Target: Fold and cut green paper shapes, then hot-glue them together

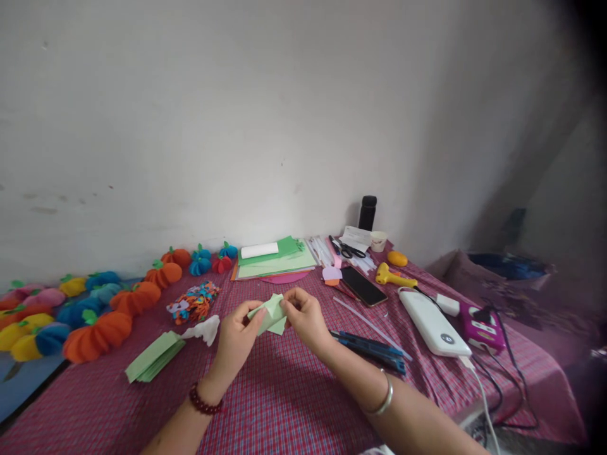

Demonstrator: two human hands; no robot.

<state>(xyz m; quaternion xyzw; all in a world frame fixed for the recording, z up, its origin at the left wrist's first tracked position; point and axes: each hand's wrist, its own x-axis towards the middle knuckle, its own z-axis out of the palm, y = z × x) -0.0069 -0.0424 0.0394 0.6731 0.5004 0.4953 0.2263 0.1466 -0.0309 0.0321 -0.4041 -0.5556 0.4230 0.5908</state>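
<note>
Between both hands, above the checked tablecloth, is a piece of pale green folded paper. My left hand pinches its left side, thumb on top. My right hand grips the upper right edge between thumb and fingers. The paper is creased and partly opened, with one flap hanging below. Left of my left hand lie a stack of folded green paper and a crumpled white tissue. A blue stapler-like tool rests beneath my right forearm.
Colourful paper pumpkins line the left side, near a pile of small cut pieces. Green sheets lie by the wall. To the right are a phone, a yellow glue gun, scissors, a white power bank and cables.
</note>
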